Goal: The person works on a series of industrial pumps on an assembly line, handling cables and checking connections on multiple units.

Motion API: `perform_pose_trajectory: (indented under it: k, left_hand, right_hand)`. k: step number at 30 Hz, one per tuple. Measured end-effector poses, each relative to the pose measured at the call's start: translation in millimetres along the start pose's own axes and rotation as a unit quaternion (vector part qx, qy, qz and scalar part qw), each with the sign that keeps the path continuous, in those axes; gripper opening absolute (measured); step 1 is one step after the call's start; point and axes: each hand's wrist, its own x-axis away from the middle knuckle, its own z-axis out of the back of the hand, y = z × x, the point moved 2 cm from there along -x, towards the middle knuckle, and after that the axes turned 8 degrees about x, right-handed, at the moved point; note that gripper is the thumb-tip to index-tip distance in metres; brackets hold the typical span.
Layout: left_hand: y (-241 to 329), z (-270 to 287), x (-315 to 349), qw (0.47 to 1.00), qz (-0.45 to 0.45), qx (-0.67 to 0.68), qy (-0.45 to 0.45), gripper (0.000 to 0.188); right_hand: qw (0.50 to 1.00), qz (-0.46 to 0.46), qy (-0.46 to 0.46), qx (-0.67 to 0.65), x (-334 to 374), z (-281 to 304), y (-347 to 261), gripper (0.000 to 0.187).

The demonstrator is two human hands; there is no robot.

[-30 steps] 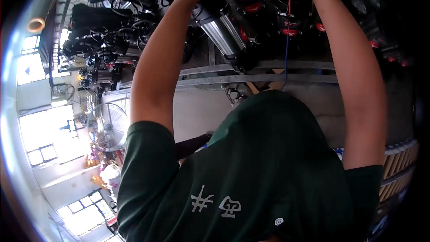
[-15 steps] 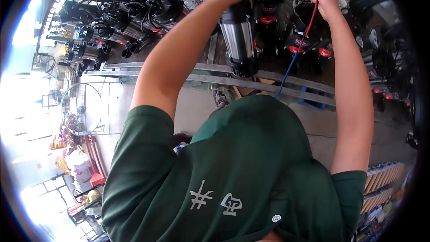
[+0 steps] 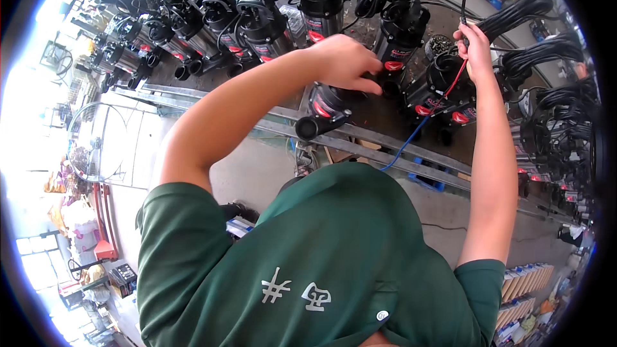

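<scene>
My left hand (image 3: 350, 64) is over a steel-and-black submersible pump (image 3: 326, 99) at the bench's near edge. Its thumb and fingers are spread apart; it hides the pump's top, and whether it touches is unclear. The pump's black outlet (image 3: 307, 128) points toward me. Farther right, my right hand (image 3: 474, 48) is closed around a black cable (image 3: 463, 0) where a red-and-blue lead (image 3: 454, 83) runs down from it. Another upright pump (image 3: 398, 38) with a red label stands between my hands.
Rows of similar pumps (image 3: 260, 29) with bundled black cords fill the bench on the left, and more (image 3: 540, 135) stand on the right. A metal rail (image 3: 257, 110) edges the bench. A small bowl of metal parts (image 3: 439, 45) sits near my right hand.
The pump at my left hand was tilted with its long steel side showing; now its outlet faces me. My left hand has come nearer and opened. The right hand still grips the cable, lower in view.
</scene>
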Motion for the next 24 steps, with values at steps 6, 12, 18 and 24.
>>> perform_pose_trajectory:
  k: [6,12,18,24]
  left_hand:
    - [-62,17,80,0.958,0.134,-0.042,0.25,0.033]
    - [-34,-9,96,0.901,0.212,-0.11,0.362,0.035]
    - [-19,-24,50,0.883,0.226,-0.124,0.392,0.04]
    - [26,-38,51,0.898,0.033,-0.082,0.431,0.034]
  right_hand:
    - [0.999,-0.001,0.023,-0.033,-5,-2,1,0.013]
    - [0.999,0.0,0.04,-0.026,-2,4,2,0.016]
    - [0.998,-0.017,0.049,-0.045,4,-6,-10,0.017]
    - [0.997,-0.039,0.037,-0.055,1,5,-4,0.017]
